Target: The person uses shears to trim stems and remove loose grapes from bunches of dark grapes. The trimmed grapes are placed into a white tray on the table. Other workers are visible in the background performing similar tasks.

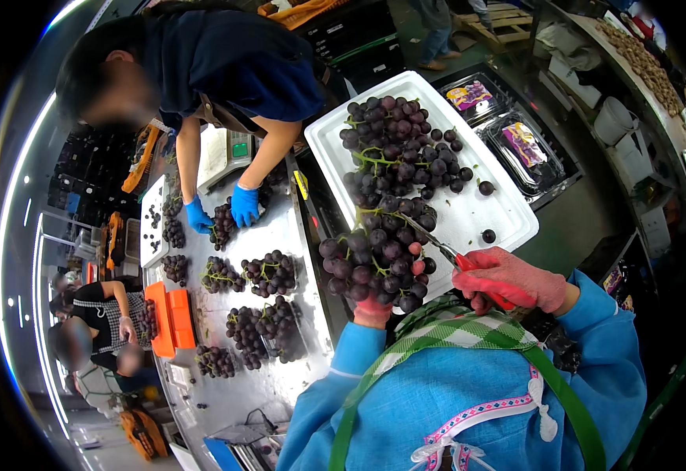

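Note:
My left hand [372, 309], in a pink glove, grips a large bunch of dark purple grapes [372, 256] from below; the fruit hides most of its fingers. Red-handled scissors [469, 262] are in my right hand [505, 279], which is gloved the same way. Their narrow metal blades [428, 231] reach in among the grapes at the bunch's upper right side. Beyond lies a white foam tray [478, 194] with more grape bunches [396, 141] piled in its far left part. Two loose grapes [487, 188] rest toward its right side.
Clear plastic clamshell boxes [522, 150] lie in a dark crate past the tray. To the left, a metal table [266, 241] carries several grape bunches [269, 274], an orange stand [169, 318] and a scale [225, 153]. A co-worker's blue-gloved hands [244, 205] handle grapes there.

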A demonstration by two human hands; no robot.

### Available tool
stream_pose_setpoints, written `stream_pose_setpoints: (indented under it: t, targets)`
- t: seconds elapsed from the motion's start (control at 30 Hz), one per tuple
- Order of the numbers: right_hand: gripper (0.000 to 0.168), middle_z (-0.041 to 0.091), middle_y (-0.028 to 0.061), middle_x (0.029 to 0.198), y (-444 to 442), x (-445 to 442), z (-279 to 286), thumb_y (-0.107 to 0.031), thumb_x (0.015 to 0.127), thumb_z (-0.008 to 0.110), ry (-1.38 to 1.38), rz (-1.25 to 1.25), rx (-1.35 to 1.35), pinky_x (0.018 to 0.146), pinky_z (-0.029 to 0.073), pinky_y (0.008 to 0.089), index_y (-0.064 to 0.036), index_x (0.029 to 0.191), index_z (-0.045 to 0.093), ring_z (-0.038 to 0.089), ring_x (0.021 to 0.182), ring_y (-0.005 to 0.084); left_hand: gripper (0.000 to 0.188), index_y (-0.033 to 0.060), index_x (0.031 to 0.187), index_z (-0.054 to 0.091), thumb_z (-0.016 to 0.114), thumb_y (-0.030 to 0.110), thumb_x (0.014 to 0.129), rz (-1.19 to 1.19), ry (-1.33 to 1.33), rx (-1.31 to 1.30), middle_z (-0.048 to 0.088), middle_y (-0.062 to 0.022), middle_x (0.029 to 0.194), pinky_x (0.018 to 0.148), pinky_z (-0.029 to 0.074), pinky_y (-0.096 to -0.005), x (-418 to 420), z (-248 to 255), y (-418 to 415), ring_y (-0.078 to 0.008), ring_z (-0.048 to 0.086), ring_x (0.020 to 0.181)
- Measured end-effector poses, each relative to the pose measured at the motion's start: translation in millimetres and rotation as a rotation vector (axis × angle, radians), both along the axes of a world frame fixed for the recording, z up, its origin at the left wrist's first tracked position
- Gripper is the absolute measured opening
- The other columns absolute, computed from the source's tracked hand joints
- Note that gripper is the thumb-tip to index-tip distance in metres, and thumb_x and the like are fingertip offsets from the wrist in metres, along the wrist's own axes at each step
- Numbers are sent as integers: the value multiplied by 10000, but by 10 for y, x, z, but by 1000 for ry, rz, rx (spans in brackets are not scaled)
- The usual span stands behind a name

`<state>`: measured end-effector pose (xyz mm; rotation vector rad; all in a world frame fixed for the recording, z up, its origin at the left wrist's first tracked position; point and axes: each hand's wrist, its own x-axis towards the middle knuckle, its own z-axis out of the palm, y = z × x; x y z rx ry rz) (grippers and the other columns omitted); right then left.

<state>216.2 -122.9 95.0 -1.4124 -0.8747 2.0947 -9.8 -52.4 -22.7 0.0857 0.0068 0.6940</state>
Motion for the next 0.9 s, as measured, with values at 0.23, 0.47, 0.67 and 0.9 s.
stream_pose_setpoints:
  t: [0.23,0.47,0.67,0.9]
  targets:
    - [372,552,9,694,-51,-75,-78,-378,833,639,-39,-29,92,516,435,214,-19,864,546,555,568,78,715,59,1297,388,342,623,859,-69,-55,36,509,-263,1158,794,505,-514,71,90,73,-466,544,997]
    - [341,542,17,692,-101,-112,-128,-332,833,632,-121,-35,142,507,424,221,-8,884,541,538,566,87,727,68,1291,397,327,643,853,67,23,29,536,-249,1095,768,516,-518,95,250,50,-440,568,944]
    - [288,534,7,747,-93,-144,-119,-270,826,653,-164,-59,94,553,450,232,-26,929,537,534,604,88,750,50,1301,378,299,650,858,-18,33,-53,533,-260,1070,746,516,-523,126,255,107,-445,578,879]
    - [281,533,9,734,-88,-165,-167,-269,824,656,-171,-64,131,524,444,234,-27,906,539,528,571,87,691,82,1307,376,307,617,876,-63,-48,80,517,-233,1110,746,504,-527,108,179,159,-399,583,898]
